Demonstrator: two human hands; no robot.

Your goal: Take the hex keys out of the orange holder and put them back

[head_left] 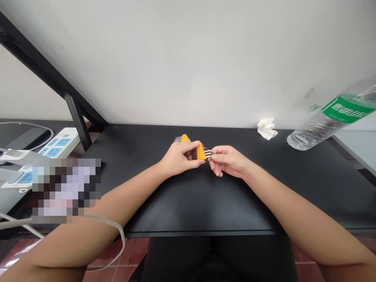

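Note:
In the head view, my left hand (182, 156) is closed around an orange plastic holder (201, 152) with several slim, shiny metal tools in it. They look like small wrenches, but their full shape is hidden by my fingers. Some of the metal ends (178, 139) stick out beyond the far left side of the holder. On the right side, my right hand (227, 160) pinches the tip of one metal tool (208, 153) between thumb and forefinger, its other fingers curled below. Both hands are just above the middle of the black table (188, 203).
A crumpled white tissue (267, 128) lies near the wall, with a clear plastic bottle with a green label (331, 113) to its right. To the left are a white power strip (63, 147), a blurred-out device (67, 188) and a looping pale cable (122, 235) by my left forearm.

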